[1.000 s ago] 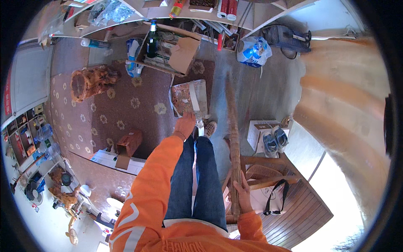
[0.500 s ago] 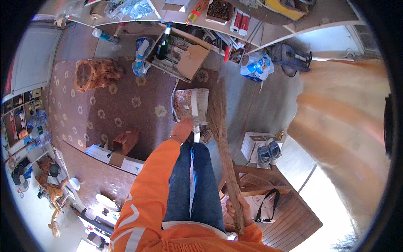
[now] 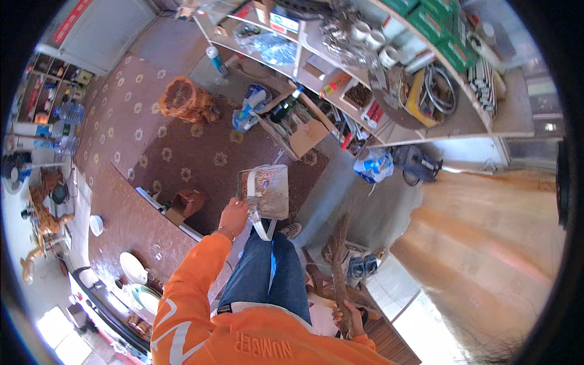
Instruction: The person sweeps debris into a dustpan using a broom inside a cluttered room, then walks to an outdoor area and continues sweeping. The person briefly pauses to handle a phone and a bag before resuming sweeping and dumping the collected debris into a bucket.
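Note:
My left hand [image 3: 234,216] is closed at the edge of a worn, whitish dustpan [image 3: 277,193], beside its pale strip of a handle. Brownish crumbs of debris lie inside the pan, which hangs in front of my legs. Low on my right side, my right hand [image 3: 348,317] is wrapped round a long straw broom [image 3: 338,261]. The broom points away from me over the floor, apart from the dustpan.
A wooden crate [image 3: 267,131] with a green bottle stands ahead, by plastic bags [image 3: 249,109] and a wood stump [image 3: 188,100]. Loaded shelves [image 3: 389,137] run along the back. To my left is a brown table [image 3: 121,213]; to my right are shoes [image 3: 363,266] and a curtain [image 3: 480,225].
My view has swung round, so the shelves and crate sit farther right. The dustpan has come up closer to me in my left hand, and the broom's bristles have moved away from beside it.

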`<state>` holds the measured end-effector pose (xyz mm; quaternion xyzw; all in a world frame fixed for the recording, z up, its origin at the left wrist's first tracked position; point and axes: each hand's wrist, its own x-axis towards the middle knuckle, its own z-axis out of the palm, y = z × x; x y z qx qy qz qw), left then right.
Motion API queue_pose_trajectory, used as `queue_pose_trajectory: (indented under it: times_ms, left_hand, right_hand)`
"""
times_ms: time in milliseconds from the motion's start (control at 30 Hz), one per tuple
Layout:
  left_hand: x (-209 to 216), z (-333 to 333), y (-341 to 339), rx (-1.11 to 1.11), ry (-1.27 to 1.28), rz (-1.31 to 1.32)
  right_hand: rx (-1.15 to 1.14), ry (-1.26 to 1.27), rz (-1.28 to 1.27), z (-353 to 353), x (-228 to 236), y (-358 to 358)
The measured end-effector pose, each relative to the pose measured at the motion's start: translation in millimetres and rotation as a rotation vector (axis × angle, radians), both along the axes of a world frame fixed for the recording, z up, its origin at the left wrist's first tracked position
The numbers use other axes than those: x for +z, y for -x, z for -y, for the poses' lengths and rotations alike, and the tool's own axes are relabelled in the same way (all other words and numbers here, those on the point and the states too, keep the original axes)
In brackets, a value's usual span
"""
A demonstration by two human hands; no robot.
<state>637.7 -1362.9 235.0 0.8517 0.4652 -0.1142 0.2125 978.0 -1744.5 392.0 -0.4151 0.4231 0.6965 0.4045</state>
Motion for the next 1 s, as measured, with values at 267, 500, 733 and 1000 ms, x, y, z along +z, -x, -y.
queue_pose_trajectory:
  times_ms: [267,500,733,1000]
  left_hand:
    - [78.9,-7.5,71.6,0.471,0.011,0.119]
    - [101.0,-35.4,123.2,0.635,-0.04,0.166]
    - [102.2,-59.7,172.2,0.77,-0.099,0.216]
    - [106.2,-75.5,202.0,0.858,-0.109,0.287]
  right_hand:
    - [0.103,0.089,0.01,-49.0,1.6,-2.8]
    - [0.508,0.061,0.269,-75.0,-4.6,2.8]
    - [0.476,-0.008,0.362,-146.2,22.2,35.9]
    - [0.385,-0.041,0.309,-196.2,26.7,46.8]
